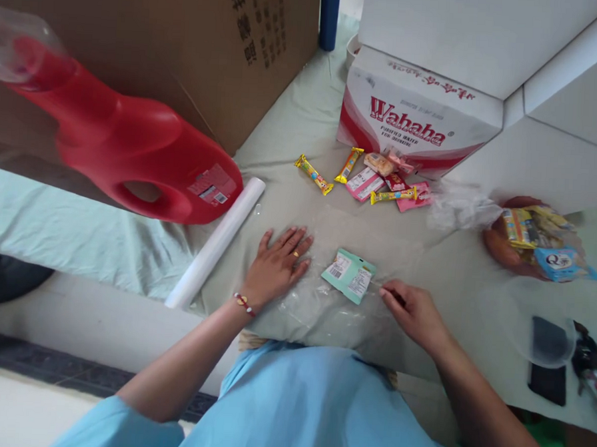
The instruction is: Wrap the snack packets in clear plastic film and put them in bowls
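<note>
My left hand point(276, 266) lies flat with fingers spread on a sheet of clear plastic film point(319, 304) that is laid over the pale green cloth. A small teal packet point(350, 274) with white labels lies on the film between my hands. My right hand point(412, 311) is closed in a pinch at the film's right side, just right of the packet; what it grips is too thin to name for sure. A white roll of film point(217, 242) lies to the left of my left hand.
A red detergent jug point(127, 151) lies on its side at left. Several snack packets point(368, 177) lie before a Wahaha box point(408, 122). A brown bowl of snacks point(538, 243) sits right, a clear lid point(533, 329) and a dark phone point(547, 383) nearer. Cardboard box point(213, 39) stands behind.
</note>
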